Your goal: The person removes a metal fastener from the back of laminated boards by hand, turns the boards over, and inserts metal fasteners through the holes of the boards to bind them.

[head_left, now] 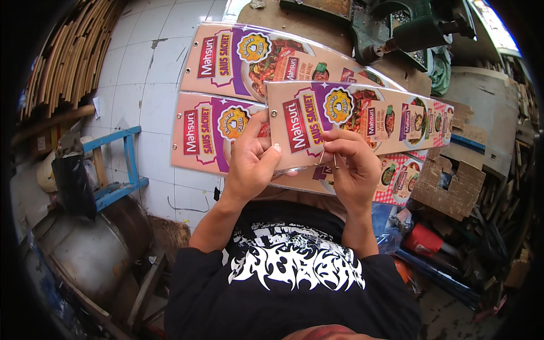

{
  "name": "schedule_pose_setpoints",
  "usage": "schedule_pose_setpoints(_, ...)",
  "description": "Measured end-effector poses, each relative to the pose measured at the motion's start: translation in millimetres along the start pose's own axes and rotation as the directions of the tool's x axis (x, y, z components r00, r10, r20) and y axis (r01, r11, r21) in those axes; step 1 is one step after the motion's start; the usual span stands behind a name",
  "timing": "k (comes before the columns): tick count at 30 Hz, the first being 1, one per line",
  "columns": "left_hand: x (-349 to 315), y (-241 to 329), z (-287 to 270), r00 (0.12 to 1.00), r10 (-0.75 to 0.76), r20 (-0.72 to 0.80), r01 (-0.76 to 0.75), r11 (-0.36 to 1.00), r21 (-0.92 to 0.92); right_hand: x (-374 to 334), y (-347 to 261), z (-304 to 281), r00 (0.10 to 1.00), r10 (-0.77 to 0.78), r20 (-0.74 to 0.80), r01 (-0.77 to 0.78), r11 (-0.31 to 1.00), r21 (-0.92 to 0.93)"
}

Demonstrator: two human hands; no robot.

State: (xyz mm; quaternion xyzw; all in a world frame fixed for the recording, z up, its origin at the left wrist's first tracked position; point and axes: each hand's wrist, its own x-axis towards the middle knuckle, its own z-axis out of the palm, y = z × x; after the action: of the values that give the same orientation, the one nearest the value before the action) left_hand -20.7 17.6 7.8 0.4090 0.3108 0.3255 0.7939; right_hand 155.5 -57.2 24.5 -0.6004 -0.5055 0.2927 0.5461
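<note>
Toward the right edge of the underlying panels (181, 152), I locate the printed panel (362, 118), long axis left-to-right. Fingers of the left hand (248, 170) grasp its near-left corner, closest to the eyelet (273, 113); the right hand's (358, 167) pinch metal pieces (335, 161) by its near edge.

Blue frame (131, 158) nr lg grey drum (93, 246)

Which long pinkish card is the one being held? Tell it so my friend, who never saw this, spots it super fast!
Find the black T-shirt at the bottom, then look just above it to the left hand. It holds the lower left corner of a long pinkish card. Unlike the similar cards, this one is on top, overlapping them.
</note>
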Motion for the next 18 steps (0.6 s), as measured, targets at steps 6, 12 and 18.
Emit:
schedule_pose_setpoints(6, 0.0, 0.0, 1.6, 1.0, 0.019, -0.02, -0.019, 1.0, -0.007, -2.9, -8.1, 6.7, 0.998, -0.056, 0.019, 0.058, 0.995, -0.084)
schedule_pose_setpoints(12, -4.7, -14.5, -14.7, 0.996, 0.084, 0.036, -0.084, 0.996, -0.015, 3.7, -13.2, 12.1, 0.982, -0.167, 0.083, 0.184, 0.937, -0.295)
schedule_pose_setpoints(18, -4.8, -11.0, -17.1, 0.989, 0.035, 0.145, -0.031, 0.999, -0.027, 5.5, -17.2, 17.5, 0.967, -0.213, 0.141, 0.251, 0.894, -0.37)
